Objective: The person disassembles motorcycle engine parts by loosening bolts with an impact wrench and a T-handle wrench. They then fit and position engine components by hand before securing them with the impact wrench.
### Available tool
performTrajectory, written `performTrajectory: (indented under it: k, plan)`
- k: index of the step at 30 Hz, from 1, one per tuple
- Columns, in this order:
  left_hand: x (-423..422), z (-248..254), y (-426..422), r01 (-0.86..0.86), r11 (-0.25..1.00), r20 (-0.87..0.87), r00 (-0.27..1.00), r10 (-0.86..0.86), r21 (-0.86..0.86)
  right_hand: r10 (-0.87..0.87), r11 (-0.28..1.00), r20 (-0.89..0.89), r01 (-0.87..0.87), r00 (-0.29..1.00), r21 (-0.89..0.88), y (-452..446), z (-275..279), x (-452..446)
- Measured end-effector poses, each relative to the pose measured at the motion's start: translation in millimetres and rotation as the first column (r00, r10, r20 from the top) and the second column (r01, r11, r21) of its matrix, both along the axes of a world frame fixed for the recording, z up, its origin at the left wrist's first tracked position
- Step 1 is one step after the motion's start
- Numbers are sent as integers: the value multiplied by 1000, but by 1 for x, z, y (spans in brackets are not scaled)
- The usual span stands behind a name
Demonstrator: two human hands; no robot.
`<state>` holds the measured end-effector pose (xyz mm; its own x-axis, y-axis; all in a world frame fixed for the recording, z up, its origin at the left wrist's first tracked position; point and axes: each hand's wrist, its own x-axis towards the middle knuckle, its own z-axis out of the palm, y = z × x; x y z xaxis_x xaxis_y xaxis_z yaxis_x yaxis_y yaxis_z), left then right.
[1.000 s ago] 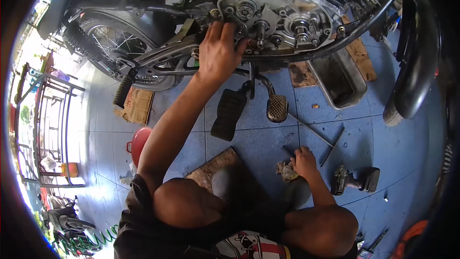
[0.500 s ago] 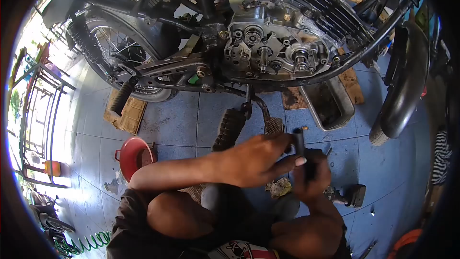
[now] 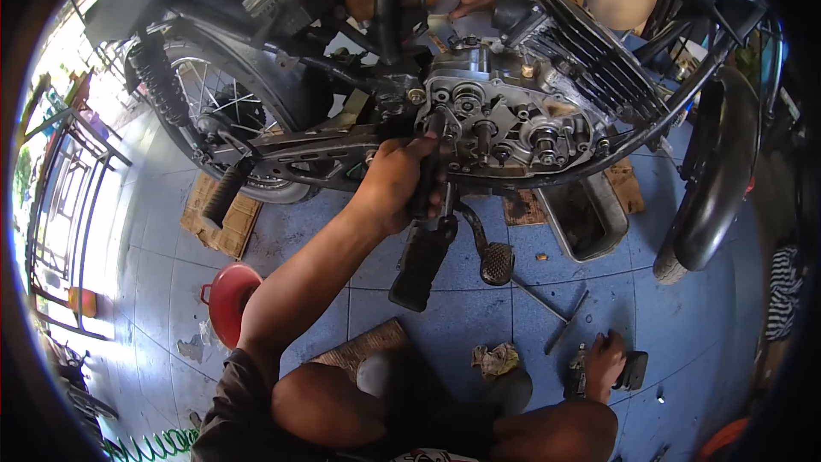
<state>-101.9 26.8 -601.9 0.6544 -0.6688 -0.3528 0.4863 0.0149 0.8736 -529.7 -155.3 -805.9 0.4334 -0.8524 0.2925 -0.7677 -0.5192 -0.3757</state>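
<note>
Black and slender, a long tool [image 3: 430, 173] is lying in the left hand [image 3: 389, 186], whose fingers are gripping it, its long axis running upward and slightly right from them toward the open engine case [image 3: 560, 107]. Its upper end is sitting at the case's lower left edge, just beyond the fingertips; whether it is touching a part there, I cannot tell. This hand is being the nearer one to the engine, and a bare shaft [image 3: 485, 141] is jutting out just right of its fingers. Well apart, lower and to the right, the right hand [image 3: 605, 362] is resting over a cordless driver [image 3: 575, 374], fingers bending across its middle, though how firmly they are holding, I cannot tell. Up and left of those fingers, a T-shaped wrench [image 3: 545, 305] is lying on the floor. Right of the left fingers and lower, a metal tray [image 3: 611, 241] is holding dark residue; left of them and lower, a red basin [image 3: 224, 301] is showing partly behind the forearm, its contents unclear
</note>
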Motion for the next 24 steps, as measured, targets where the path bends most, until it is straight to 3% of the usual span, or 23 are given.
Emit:
performTrajectory:
  k: [1,5,6,7,8,9,10,12,15,17,18,19,20,21,22,24]
  plan:
    - [1,0,-2,11,1000,0,1000,-11,-3,-105,994,-152,105,983,-8,0,-8,-13]
    - [-7,16,-9,-30,999,162,987,22,43,-204,954,-274,254,940,161,2,-26,-43]
    - [-10,20,-9,-54,995,201,979,36,83,-207,937,-392,296,897,184,4,-27,-45]
    - [-4,21,-10,-55,995,203,979,36,89,-200,919,-501,338,842,202,5,-30,-47]
    - [5,22,-10,-29,999,37,999,28,21,-194,919,-502,336,843,209,5,-37,-53]
    - [10,20,-10,-15,999,-128,992,9,-47,-123,946,-533,261,837,192,4,-50,-63]
    - [12,12,-9,-19,999,-129,992,14,-37,-50,968,-564,180,824,177,2,-62,-74]
    - [16,-2,-8,-2,922,-343,928,-143,-387,31,959,-604,146,796,242,-6,-88,-91]
    - [3,-6,-11,-9,871,-315,934,-168,-491,201,916,-620,79,758,393,-21,-94,-97]
    - [-2,9,-14,-86,956,-288,958,1,-281,312,863,-621,60,719,502,-26,-79,-106]
    - [8,2,-10,-6,938,-207,976,-71,-348,347,846,-632,60,693,530,-31,-72,-106]
    - [9,13,-7,37,931,-313,936,-159,-363,388,883,-584,-105,713,457,-29,-76,-119]
    - [35,-3,-3,146,906,-290,917,-274,-397,399,884,-550,-150,734,442,-33,-82,-127]
    - [27,8,-7,115,937,-371,897,-240,-330,437,897,-575,-287,691,337,-40,-97,-143]
    - [24,5,-13,149,931,-396,874,-282,-334,455,880,-568,-251,686,402,-52,-103,-148]
    - [24,5,-14,75,934,-358,910,-208,-350,484,855,-550,-236,681,461,-50,-102,-156]
